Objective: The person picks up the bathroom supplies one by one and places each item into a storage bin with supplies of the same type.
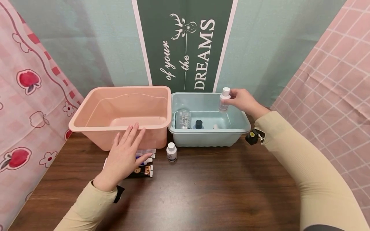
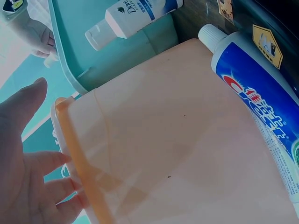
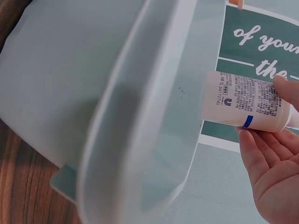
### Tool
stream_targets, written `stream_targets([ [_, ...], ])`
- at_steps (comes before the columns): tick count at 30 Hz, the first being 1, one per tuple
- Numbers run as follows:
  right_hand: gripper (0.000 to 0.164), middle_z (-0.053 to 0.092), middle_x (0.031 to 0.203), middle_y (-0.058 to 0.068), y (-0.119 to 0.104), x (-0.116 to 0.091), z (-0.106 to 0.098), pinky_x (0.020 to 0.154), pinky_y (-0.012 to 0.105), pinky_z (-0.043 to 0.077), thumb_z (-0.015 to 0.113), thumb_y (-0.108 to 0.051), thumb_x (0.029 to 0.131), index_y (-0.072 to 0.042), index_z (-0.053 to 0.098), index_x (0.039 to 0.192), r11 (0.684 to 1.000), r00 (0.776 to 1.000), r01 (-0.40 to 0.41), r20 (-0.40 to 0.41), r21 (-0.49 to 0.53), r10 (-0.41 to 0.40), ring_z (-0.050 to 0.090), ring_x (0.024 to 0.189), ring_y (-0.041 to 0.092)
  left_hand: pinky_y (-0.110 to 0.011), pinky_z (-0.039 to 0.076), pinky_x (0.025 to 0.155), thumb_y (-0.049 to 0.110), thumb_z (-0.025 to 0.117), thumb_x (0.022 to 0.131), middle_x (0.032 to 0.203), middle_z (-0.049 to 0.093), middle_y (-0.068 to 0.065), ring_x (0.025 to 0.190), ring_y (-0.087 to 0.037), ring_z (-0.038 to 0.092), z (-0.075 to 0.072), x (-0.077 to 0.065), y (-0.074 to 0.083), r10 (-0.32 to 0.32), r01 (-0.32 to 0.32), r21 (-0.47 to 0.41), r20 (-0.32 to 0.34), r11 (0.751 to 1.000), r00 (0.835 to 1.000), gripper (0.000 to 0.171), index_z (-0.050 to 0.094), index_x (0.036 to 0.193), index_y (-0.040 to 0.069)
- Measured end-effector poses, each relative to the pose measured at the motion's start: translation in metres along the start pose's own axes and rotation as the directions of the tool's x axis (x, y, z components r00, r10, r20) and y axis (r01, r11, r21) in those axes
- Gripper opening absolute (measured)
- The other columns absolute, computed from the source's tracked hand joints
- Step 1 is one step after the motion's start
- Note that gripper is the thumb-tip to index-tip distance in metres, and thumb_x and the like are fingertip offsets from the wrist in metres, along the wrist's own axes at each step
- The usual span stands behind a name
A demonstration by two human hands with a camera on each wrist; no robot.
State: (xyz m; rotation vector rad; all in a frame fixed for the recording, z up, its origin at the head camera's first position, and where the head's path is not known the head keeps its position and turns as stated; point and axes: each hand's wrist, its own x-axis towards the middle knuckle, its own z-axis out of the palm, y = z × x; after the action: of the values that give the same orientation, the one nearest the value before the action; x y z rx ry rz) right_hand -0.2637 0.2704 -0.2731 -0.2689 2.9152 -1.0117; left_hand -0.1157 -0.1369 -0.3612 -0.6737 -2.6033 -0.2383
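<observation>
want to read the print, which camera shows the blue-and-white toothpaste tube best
The left wrist view: the blue-and-white toothpaste tube appears close up there, its large lettering clear. The head view shows it small and partly covered by the left hand; the right wrist view does not show it.

A green banner (image 1: pixel 162 32) with white lettering (image 1: pixel 204 54) and a deer head (image 1: pixel 189 27) runs down the teal curtain (image 1: pixel 263 38) behind. Pink apple-print cloth (image 1: pixel 27 118) lines the left side, pink checked cloth (image 1: pixel 326 83) the right. The bench (image 1: pixel 208 189) is dark brown wood.
</observation>
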Motion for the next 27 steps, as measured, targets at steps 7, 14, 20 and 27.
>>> stream_targets([
  [7,0.044,0.057,0.116,0.027,-0.002,0.005,0.0,0.092,0.047,0.041,0.065,-0.019,0.088,0.009,0.054,0.12,1.0,1.0,-0.001,0.011,0.001,0.001,0.054,0.105,0.033,-0.059,0.018,0.104,0.054,0.059,0.079,0.148,0.028,-0.019,0.137,-0.033,0.023,0.0,0.0,-0.002,0.002,-0.002,0.004,-0.003,1.0,1.0,0.081,0.04,0.14,0.003],
  [14,0.046,0.057,0.118,0.027,-0.002,0.009,0.001,0.093,0.046,0.04,0.065,-0.02,0.087,0.009,0.053,0.121,1.0,1.0,-0.01,0.02,0.015,0.009,0.053,0.107,0.033,-0.059,0.018,0.104,0.054,0.059,0.079,0.148,0.028,-0.019,0.136,-0.034,0.023,0.0,0.0,-0.002,0.002,-0.002,0.005,0.003,1.0,1.0,0.081,0.04,0.14,0.004],
  [20,0.048,0.055,0.121,0.027,-0.002,0.016,0.001,0.095,0.047,0.039,0.066,-0.02,0.087,0.009,0.053,0.122,1.0,0.999,-0.022,0.03,0.021,0.021,0.052,0.109,0.034,-0.059,0.018,0.104,0.053,0.059,0.08,0.147,0.03,-0.019,0.136,-0.034,0.024,0.0,0.001,-0.002,0.006,-0.006,0.002,0.0,1.0,1.0,0.081,0.04,0.141,0.004],
  [27,0.046,0.056,0.12,0.028,-0.003,0.021,0.001,0.094,0.047,0.039,0.066,-0.02,0.087,0.01,0.053,0.12,0.999,0.999,-0.027,0.019,0.017,0.027,0.052,0.108,0.034,-0.06,0.018,0.104,0.053,0.06,0.08,0.148,0.028,-0.019,0.136,-0.034,0.024,0.0,0.001,-0.003,0.008,-0.008,0.0,0.002,1.0,1.0,0.081,0.039,0.141,0.004],
])
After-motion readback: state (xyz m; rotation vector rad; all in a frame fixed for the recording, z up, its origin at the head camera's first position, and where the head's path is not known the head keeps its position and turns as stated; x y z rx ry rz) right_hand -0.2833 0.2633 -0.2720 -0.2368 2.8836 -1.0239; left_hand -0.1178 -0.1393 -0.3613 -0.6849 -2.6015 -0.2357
